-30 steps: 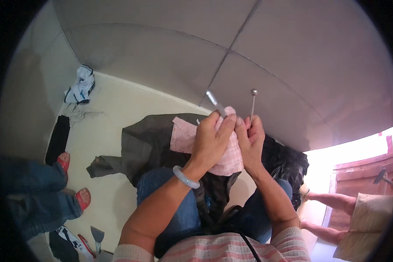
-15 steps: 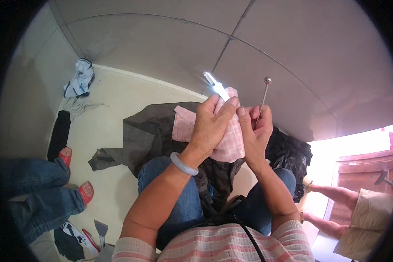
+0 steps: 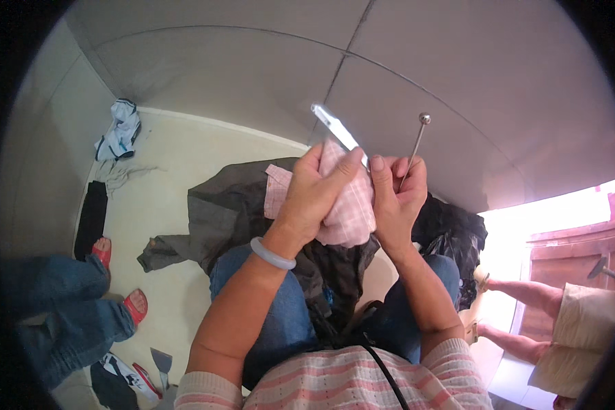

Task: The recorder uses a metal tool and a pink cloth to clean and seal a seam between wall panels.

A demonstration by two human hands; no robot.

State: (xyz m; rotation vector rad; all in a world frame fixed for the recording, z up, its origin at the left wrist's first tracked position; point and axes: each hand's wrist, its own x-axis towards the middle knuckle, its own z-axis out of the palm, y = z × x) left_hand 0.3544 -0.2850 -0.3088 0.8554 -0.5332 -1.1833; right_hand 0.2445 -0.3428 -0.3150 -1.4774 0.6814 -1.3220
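Observation:
My left hand (image 3: 306, 198) is closed around a pink checked cloth (image 3: 352, 215), thumb on top. A slim, shiny, pale bar (image 3: 336, 128) pokes out of the cloth, up and to the left; its exact kind I cannot make out. Close by on the right, my right hand (image 3: 399, 201) is closed with a thin metal rod with a ball tip (image 3: 417, 143) between its fingers, the ball end up. Its thumb and fingertips are at the lower end of the bar, beside the cloth. Another piece of pink checked cloth (image 3: 275, 191) shows behind my left wrist.
Dark grey clothing (image 3: 218, 205) is spread on the floor before my knees. A black plastic bag (image 3: 451, 229) lies right of my right hand. A scraper (image 3: 161, 362) is at lower left. One person's jeans and red sandals (image 3: 136, 305) are left; another person (image 3: 574, 321) stands right.
Both hands have shifted slightly, the left one a little left and down. The bar has turned in the cloth, and its bright glare has faded.

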